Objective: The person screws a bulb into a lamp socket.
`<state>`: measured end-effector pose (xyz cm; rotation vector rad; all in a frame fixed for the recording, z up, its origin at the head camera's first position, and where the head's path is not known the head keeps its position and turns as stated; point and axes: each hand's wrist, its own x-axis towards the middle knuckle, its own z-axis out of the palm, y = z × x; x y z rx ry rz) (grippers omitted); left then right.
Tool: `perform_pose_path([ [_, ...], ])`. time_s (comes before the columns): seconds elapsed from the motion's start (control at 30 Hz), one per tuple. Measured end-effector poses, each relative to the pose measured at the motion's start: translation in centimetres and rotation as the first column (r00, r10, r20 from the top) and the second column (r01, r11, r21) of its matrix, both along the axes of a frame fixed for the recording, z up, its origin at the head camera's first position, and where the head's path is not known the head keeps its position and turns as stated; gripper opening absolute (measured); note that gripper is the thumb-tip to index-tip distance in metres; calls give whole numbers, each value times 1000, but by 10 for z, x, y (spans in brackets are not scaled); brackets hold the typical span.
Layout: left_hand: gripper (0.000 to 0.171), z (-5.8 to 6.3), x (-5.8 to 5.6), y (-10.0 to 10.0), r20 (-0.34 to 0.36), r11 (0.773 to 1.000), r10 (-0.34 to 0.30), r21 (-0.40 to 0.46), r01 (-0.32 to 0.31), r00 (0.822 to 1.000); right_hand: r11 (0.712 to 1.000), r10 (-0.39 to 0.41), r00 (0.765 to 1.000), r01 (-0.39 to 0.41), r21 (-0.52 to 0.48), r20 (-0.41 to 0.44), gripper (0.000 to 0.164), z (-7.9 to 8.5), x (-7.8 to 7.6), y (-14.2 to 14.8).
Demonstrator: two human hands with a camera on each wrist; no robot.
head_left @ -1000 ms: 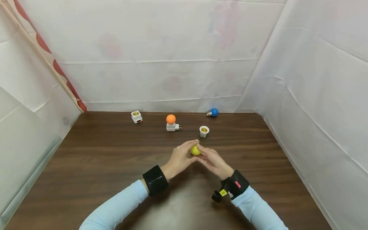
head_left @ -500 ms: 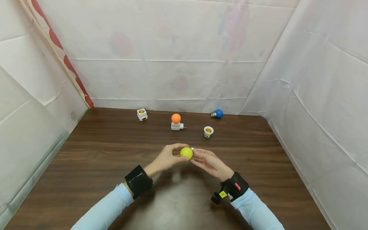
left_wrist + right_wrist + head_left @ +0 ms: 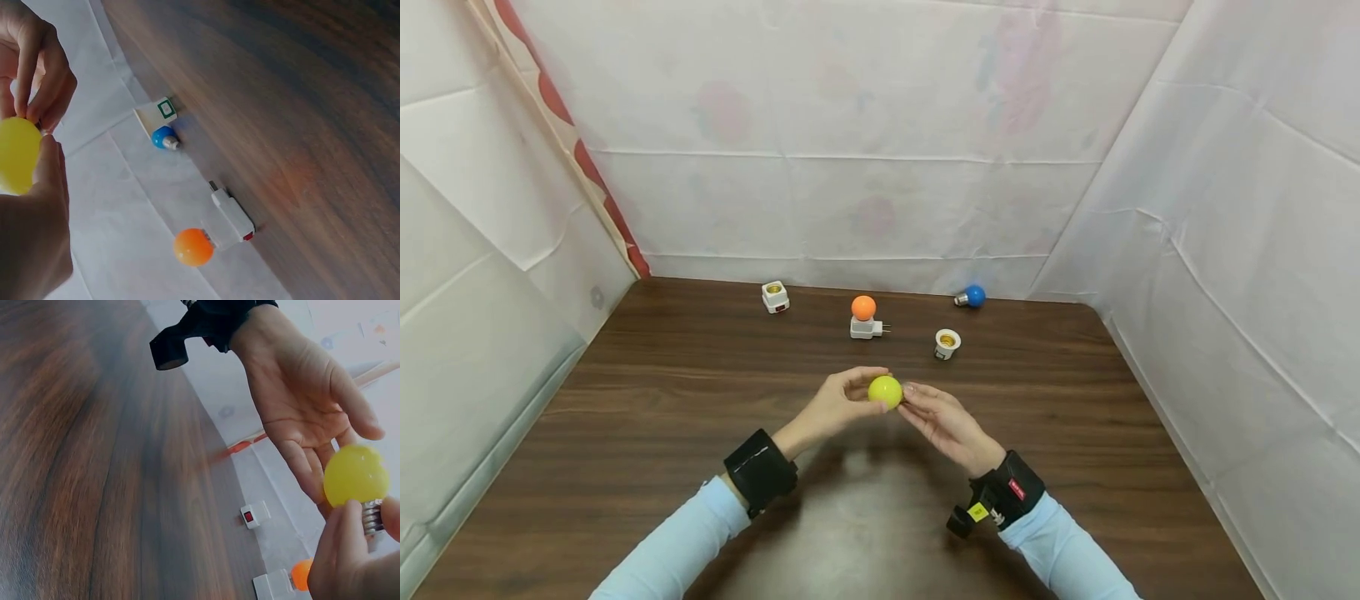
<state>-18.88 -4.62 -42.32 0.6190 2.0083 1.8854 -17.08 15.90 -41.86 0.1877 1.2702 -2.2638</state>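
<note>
A yellow light bulb (image 3: pixel 885 392) is held above the wooden table between both hands. My left hand (image 3: pixel 831 408) holds its round glass between thumb and fingers. On the other side, my right hand (image 3: pixel 949 427) pinches the bulb's metal screw base (image 3: pixel 372 519), as the right wrist view shows. Just beyond the hands stands a round white lamp socket (image 3: pixel 947 343), its opening facing up. In the head view the fingers hide most of the screw base.
Farther back are a square white socket (image 3: pixel 776 297), an orange bulb (image 3: pixel 863 307) seated in a white plug-in socket (image 3: pixel 862 329), and a blue bulb (image 3: pixel 975 296) lying on its side. White sheets (image 3: pixel 880 108) enclose the table (image 3: pixel 647 433) at the back and sides.
The yellow bulb has come left, and its base has turned toward my right hand. My left hand has shifted left with it. The head view has moved slightly.
</note>
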Motion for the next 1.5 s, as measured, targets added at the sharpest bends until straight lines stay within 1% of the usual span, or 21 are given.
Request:
perform_pose_path([
  [0.13, 55, 1, 0, 0, 29, 999, 46, -28, -45, 999, 999, -47, 999, 47, -20, 16, 47, -1, 0, -2],
  [0.33, 55, -1, -1, 0, 34, 995, 86, -50, -84, 996, 998, -51, 999, 51, -20, 18, 42, -4, 0, -4],
  [0.53, 54, -4, 0, -1, 23, 993, 95, -71, -94, 995, 1000, -23, 1000, 23, 2, -4, 37, -7, -1, -4],
  [0.7, 53, -5, 1, -1, 14, 989, 115, -99, -113, 993, 1000, 12, 1000, -12, 29, -7, 39, -9, -3, -2],
  [0.83, 50, -5, 2, -2, 30, 982, 150, -118, -145, 988, 994, 51, 998, -48, 99, -25, 42, -11, -10, 3],
  [0.87, 50, -5, 2, -3, 34, 980, 160, -124, -155, 986, 992, 45, 998, -39, 122, -41, 41, -11, -14, 6],
  [0.9, 50, -6, 2, -3, 40, 978, 171, -129, -165, 984, 990, 14, 999, -7, 139, -50, 40, -12, -19, 11],
  [0.97, 51, -5, 3, -5, 47, 974, 189, -139, -181, 981, 978, -89, 993, 103, 181, -82, 40, -12, -34, 24],
  [1.0, 51, -5, 3, -6, 47, 973, 193, -141, -185, 980, 965, -143, 984, 162, 209, -103, 41, -13, -43, 32],
  [1.07, 52, -4, 4, -8, 52, 973, 190, -142, -181, 980, 919, -250, 955, 286, 272, -161, 44, -15, -65, 51],
  [1.1, 52, -4, 5, -9, 55, 975, 185, -140, -175, 981, 884, -293, 935, 344, 317, -198, 43, -17, -76, 61],
  [1.13, 52, -4, 6, -10, 58, 976, 177, -136, -168, 982, 844, -298, 921, 376, 383, -249, 43, -19, -88, 70],
  [1.17, 53, -4, 6, -11, 60, 978, 170, -131, -161, 984, 802, -278, 913, 393, 451, -299, 42, -22, -100, 79],
  [1.2, 53, -4, 7, -12, 62, 980, 162, -130, -153, 985, 755, -233, 908, 394, 523, -348, 40, -25, -110, 87],
  [1.23, 54, -4, 8, -13, 65, 982, 152, -123, -144, 986, 700, -175, 903, 394, 595, -392, 38, -28, -120, 94],
  [1.3, 55, -5, 11, -14, 71, 986, 134, -110, -125, 988, 577, -6, 895, 367, 729, -446, 35, -35, -135, 105],
  [1.33, 56, -6, 12, -14, 72, 988, 123, -103, -116, 990, 519, 83, 889, 348, 781, -451, 35, -38, -141, 109],
  [1.4, 57, -7, 13, -14, 72, 992, 97, -85, -91, 993, 418, 219, 875, 316, 852, -432, 35, -43, -149, 115],
  [1.43, 57, -7, 14, -14, 70, 994, 83, -73, -78, 994, 378, 266, 869, 305, 874, -418, 35, -45, -152, 117],
  [1.47, 57, -8, 14, -13, 65, 996, 71, -63, -67, 995, 351, 303, 864, 292, 890, -403, 35, -47, -154, 118],
  [1.5, 57, -8, 14, -13, 63, 997, 62, -55, -58, 996, 333, 326, 860, 285, 899, -393, 35, -48, -156, 119],
])
